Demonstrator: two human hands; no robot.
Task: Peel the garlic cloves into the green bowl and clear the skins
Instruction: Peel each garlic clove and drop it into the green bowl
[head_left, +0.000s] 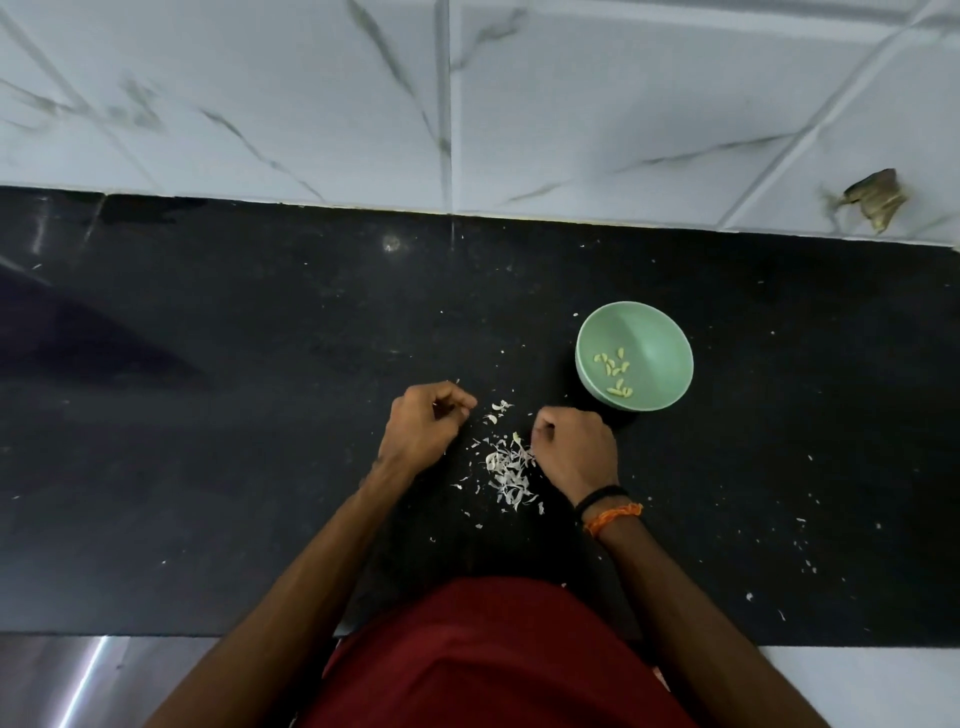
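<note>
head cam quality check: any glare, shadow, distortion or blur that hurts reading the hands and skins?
Head view: wide-angle bending curves the counter edge and tile lines; a glare streak on the metal surface at lower left; a dark shadow across the counter's left. The garlic skins stand out sharply on black; the left hand and right hand are lit evenly, though curled fingers hide each grip's contents.

No legible text or labels anywhere

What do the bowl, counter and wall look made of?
Bowl: likely plastic or melamine, pale green with a satin sheen; ceramic is possible. Counter: polished black stone, probably granite, speckled with soft reflections. Wall: glossy white tiles with grey marble-style veining and visible grout lines.
</note>
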